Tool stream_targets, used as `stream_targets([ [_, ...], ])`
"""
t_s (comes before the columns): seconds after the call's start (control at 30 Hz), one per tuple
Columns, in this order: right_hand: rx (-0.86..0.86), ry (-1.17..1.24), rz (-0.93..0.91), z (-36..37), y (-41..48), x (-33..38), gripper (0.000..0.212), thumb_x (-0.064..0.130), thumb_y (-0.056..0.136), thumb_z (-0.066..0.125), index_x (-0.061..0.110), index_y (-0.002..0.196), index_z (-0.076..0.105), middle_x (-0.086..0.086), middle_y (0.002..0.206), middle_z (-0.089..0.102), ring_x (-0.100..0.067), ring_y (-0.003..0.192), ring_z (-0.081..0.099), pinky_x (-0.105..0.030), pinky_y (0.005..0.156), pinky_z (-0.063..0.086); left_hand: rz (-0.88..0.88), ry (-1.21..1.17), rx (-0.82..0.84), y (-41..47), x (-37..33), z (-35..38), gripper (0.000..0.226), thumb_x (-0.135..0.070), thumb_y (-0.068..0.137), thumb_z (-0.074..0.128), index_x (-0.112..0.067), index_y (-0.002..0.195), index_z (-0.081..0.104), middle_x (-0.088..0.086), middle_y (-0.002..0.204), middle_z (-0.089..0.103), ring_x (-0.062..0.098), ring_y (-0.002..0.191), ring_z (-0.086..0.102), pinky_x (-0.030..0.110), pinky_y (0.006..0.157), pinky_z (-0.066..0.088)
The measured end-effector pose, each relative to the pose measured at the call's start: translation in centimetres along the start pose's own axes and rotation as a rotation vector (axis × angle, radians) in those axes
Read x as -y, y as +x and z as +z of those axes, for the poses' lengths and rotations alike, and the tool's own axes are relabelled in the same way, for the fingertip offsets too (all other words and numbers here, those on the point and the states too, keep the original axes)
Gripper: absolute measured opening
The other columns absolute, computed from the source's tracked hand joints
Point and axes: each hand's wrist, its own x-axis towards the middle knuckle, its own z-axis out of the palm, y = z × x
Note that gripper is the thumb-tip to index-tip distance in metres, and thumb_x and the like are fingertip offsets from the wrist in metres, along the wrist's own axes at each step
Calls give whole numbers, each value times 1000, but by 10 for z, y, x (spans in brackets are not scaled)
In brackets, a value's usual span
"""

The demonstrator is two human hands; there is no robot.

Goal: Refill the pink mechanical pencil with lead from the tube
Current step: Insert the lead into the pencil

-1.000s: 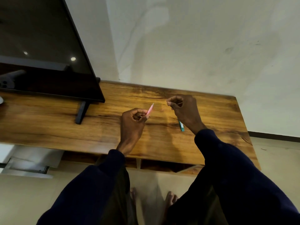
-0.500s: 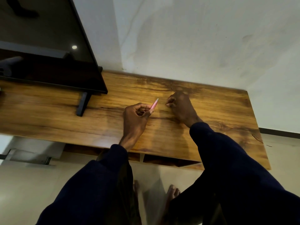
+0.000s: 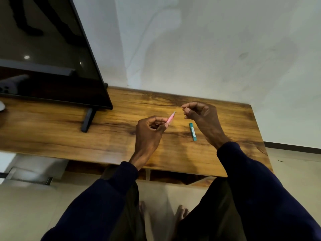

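Note:
My left hand [image 3: 149, 134] holds the pink mechanical pencil [image 3: 171, 117] above the wooden table [image 3: 52, 136], its end pointing up and to the right. My right hand [image 3: 203, 119] hovers just right of that end, thumb and forefinger pinched together; whatever they pinch is too thin to see. The teal lead tube [image 3: 192, 131] lies flat on the table under my right hand, apart from both hands.
A large black TV screen [image 3: 43, 58] on a black stand foot [image 3: 87, 121] fills the table's left side. A white wall rises behind the table. My bare feet [image 3: 180, 211] stand on the pale floor below the table's front edge.
My right hand has lifted off the table, leaving the teal tube lying in view, and now hovers pinched beside the pencil end. My left hand keeps the pencil almost still.

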Motion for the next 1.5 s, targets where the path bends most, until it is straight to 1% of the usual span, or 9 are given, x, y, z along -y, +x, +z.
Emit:
stream_targets([
  [0.17, 45, -85, -68, -14, -7, 16, 9, 5, 97, 67, 2, 105, 71, -12, 90, 75, -12, 78, 71, -23, 69, 59, 63, 0, 23, -5, -19, 5, 21, -14, 87, 82, -19, 107, 79, -12, 94, 77, -1, 88, 72, 13, 76, 57],
  [0.27, 40, -143, -124, -20, -12, 22, 11, 7, 95, 71, 1, 104, 70, -9, 86, 75, -14, 74, 72, -23, 66, 59, 91, 8, 25, -7, -27, 7, 21, -15, 86, 82, -19, 106, 79, -12, 93, 77, 0, 88, 73, 13, 75, 57],
  [0.37, 7, -177, -145, -24, -15, 24, 11, 9, 93, 74, 3, 101, 74, -6, 83, 77, -15, 71, 74, -21, 63, 59, 95, 2, 30, -8, -30, 9, 20, -15, 86, 82, -18, 106, 80, -10, 94, 78, 2, 87, 73, 13, 74, 57],
  [0.5, -17, -208, -129, -26, -14, 26, 11, 11, 92, 75, 7, 102, 78, -2, 86, 78, -10, 72, 73, -19, 64, 58, 97, 2, 34, -9, -31, 10, 22, -15, 86, 82, -18, 107, 79, -9, 95, 78, 2, 88, 74, 14, 74, 58],
  [0.6, 3, -236, -113, -26, -10, 27, 14, 9, 96, 70, 9, 106, 79, 0, 92, 78, -4, 72, 70, -16, 67, 56, 98, -6, 31, -9, -31, 10, 22, -15, 86, 82, -16, 108, 80, -7, 96, 79, 3, 87, 74, 14, 74, 57],
  [0.73, 71, -259, -120, -24, -7, 32, 19, 2, 100, 62, 8, 108, 78, -3, 92, 76, -6, 80, 70, -17, 70, 58, 97, 2, 34, -9, -30, 11, 23, -16, 86, 83, -18, 109, 79, -10, 95, 78, 2, 87, 73, 14, 74, 57],
  [1.0, 111, -336, -121, -22, -4, 39, 15, 6, 97, 67, 17, 101, 75, 7, 86, 74, 0, 73, 70, -14, 67, 56, 105, 5, 31, -9, -28, 12, 23, -15, 86, 83, -19, 108, 79, -14, 94, 77, 1, 87, 73, 16, 74, 59],
  [1.23, 130, -378, -133, -21, -4, 44, 16, 6, 97, 66, 18, 101, 75, 10, 85, 73, 1, 70, 68, -13, 67, 55, 114, 1, 34, -9, -26, 11, 23, -14, 86, 82, -19, 108, 78, -14, 93, 76, 2, 87, 73, 17, 75, 59],
  [1.5, 161, -420, -151, -18, -4, 48, 16, 7, 97, 66, 15, 104, 78, 12, 87, 71, 3, 70, 67, -12, 66, 54, 110, 11, 32, -9, -28, 11, 22, -14, 86, 82, -19, 107, 78, -15, 92, 76, 3, 87, 73, 14, 74, 57],
])
